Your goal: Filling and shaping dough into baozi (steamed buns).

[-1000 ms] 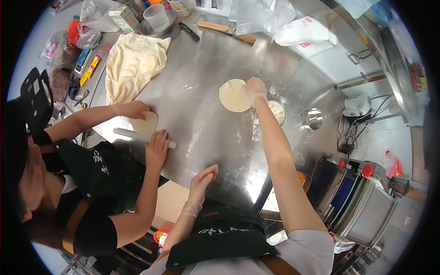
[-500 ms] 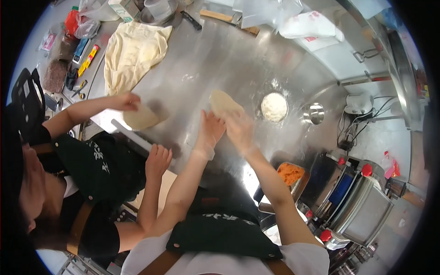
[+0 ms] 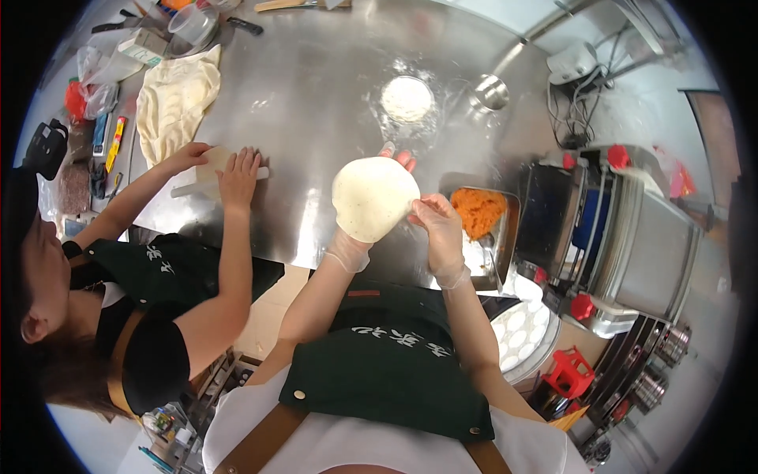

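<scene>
A thin, pale, flat round of dough (image 3: 375,199) lies spread over my left hand (image 3: 406,159), whose fingertips show beyond its far edge; the palm is hidden underneath. With thumb and fingers, my right hand (image 3: 439,229) pinches the round's right edge. Both hands wear clear gloves, and the dough is held up above the steel table (image 3: 308,110). Close to the right hand is a metal tray (image 3: 512,237) with orange filling (image 3: 477,209) heaped at its far end and a spoon (image 3: 491,251) in it.
A co-worker on the left has hands (image 3: 239,175) on dough (image 3: 212,164) beside a white rolling pin (image 3: 188,190). Farther away sit a round of white flour (image 3: 407,99) and a metal cup (image 3: 492,92). A machine with red knobs (image 3: 582,306) stands right; cream cloth (image 3: 175,101) lies left.
The dough came off the table onto my left hand, and my right hand moved to its right edge. My view shifted right and nearer. The co-worker's hands came together over the dough and rolling pin.
</scene>
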Tool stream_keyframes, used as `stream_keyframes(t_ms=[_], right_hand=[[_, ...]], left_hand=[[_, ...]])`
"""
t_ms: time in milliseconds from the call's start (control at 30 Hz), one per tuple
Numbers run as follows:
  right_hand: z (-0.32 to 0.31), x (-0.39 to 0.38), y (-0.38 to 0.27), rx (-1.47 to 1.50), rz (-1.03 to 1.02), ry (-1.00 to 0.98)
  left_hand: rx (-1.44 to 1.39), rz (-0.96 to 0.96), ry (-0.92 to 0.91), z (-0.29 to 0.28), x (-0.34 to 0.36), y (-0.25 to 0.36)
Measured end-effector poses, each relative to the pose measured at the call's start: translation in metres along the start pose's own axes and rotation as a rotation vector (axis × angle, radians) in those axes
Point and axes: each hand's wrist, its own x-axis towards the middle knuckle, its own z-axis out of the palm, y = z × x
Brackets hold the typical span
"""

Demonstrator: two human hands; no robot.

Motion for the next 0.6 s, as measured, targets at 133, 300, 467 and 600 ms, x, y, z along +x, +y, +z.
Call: stream_keyframes(t_ms=[133,300,467,600], right_hand=[[-0.032,-0.024,0.002,-0.044,-0.147,0.026],[-0.135,-0.055,0.045,-1.216,-0.436,0.535],[-0.209,-0.071,0.074,-1.913,-0.026,0.425],[-0.222,-0.077,0.087,-1.991,-0.420,0.479]], left_hand=[[-0.045,-0.048,-0.107,-0.005,-0.010,-0.036],[0.008,-0.286,0.019,-0.036,-0.033,-0.055],[0.032,-0.225,0.096,-0.031,-0.048,-0.080],[0.008,-0.177,0.060,-0.036,-0.057,-0.101]])
